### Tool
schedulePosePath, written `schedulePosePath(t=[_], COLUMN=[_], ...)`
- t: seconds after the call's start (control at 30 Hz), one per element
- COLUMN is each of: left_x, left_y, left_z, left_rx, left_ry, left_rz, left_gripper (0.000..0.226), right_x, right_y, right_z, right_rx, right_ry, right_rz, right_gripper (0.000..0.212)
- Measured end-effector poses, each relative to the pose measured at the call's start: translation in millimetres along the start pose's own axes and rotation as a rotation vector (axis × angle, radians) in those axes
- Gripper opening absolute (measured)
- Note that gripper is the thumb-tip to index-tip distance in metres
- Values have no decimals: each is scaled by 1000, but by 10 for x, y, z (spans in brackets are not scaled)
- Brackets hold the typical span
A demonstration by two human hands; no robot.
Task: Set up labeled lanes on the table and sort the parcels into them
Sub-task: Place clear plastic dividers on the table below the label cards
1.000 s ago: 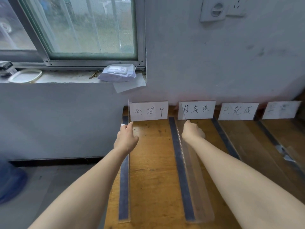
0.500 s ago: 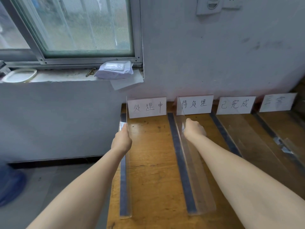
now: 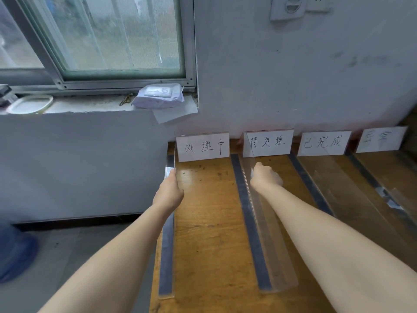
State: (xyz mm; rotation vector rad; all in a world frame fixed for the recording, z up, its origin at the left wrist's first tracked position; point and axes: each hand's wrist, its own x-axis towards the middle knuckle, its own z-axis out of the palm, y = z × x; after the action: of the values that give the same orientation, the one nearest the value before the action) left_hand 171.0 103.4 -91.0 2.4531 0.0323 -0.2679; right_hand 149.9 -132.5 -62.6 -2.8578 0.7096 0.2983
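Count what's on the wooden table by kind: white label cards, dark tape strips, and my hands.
White handwritten paper label cards: 4
Dark grey tape strips: 4
Hands, left and right, each gripping a clear plastic divider: 2
Total: 10

Lit softly by grey daylight from the window (image 3: 117, 35), upper left; flat and rather dim, with faint, soft-edged shadows across the bench (image 3: 207, 233). Pale glare on the left divider (image 3: 169, 171), milky sheen down the middle divider (image 3: 273, 249). Bowed by wide-angle distortion toward the edges. Smeared over the blue shape (image 3: 13, 251) at lower left; soft on the far-right label (image 3: 381, 139).
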Motion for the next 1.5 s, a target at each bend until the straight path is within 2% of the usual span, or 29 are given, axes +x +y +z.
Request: schedulePosePath(t=[0.17, 0.3, 0.57, 0.77, 1.0, 1.23, 1.4, 1.5], left_x=[-45, -101, -301, -477, -809, -1176, -1268, -1265], left_y=[42, 205, 617, 1105, 1889, 2408, 2613, 2681], left_z=[9, -21, 129, 485, 1199, 1878, 2111, 2163], left_rx=[99, 190, 208, 214, 223, 205, 219, 237], left_ry=[57, 122, 76, 72, 19, -22, -74, -92], left_rz=[24, 75, 176, 245, 282, 301, 326, 336], left_gripper=[66, 60, 54, 57, 51, 51, 50, 50], right_x=[-22, -51, -90, -108, -122, -156, -175, -174], right_y=[31, 96, 455, 1022, 2095, 2925, 3126, 3129], right_z=[-7, -62, -193, -341, -528, -533, -462, -424], right_rx=[-16, -59, -45, -33, -49, -63, -53, -14], right_ry=[18, 52, 157, 155, 145, 57, -103, -131], right_rz=[-12, -71, -215, -259, -252, -237, -208, -198], right_gripper=[42, 36, 36, 42, 30, 29, 17, 13])
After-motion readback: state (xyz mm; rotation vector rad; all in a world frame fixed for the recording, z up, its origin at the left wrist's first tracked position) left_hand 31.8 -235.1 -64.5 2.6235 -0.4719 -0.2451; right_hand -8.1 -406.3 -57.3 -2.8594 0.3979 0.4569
